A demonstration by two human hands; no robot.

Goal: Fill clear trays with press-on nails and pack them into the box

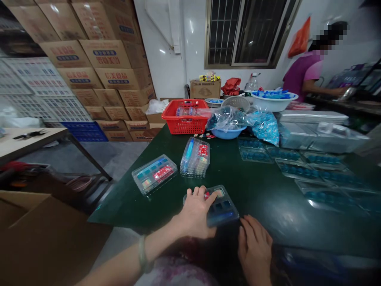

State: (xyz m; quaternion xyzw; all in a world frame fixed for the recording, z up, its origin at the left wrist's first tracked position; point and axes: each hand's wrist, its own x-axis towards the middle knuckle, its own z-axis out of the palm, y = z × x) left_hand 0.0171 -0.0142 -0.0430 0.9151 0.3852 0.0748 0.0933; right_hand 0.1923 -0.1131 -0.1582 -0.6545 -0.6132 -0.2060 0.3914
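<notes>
My left hand (pixel 196 212) lies over the left part of a clear plastic packing tray (pixel 224 206), fingers across its top and thumb at its near side. Small square pockets, a blue strip and a bit of red show inside the tray. My right hand (pixel 255 246) rests by the tray's right corner, fingers stretched out and holding nothing; whether it touches the tray I cannot tell. Beyond them stands a stack of filled clear trays (pixel 195 157). Left of that stack lies another filled tray (pixel 154 173) with blue pieces and a red packet.
The green table (pixel 119 202) carries a red basket (pixel 185 119), a blue basin (pixel 228 132) under plastic bags, and rows of clear trays with blue contents (pixel 300 170) at right. A cardboard box (pixel 44 238) stands at left. Another person (pixel 302 75) works at the back right.
</notes>
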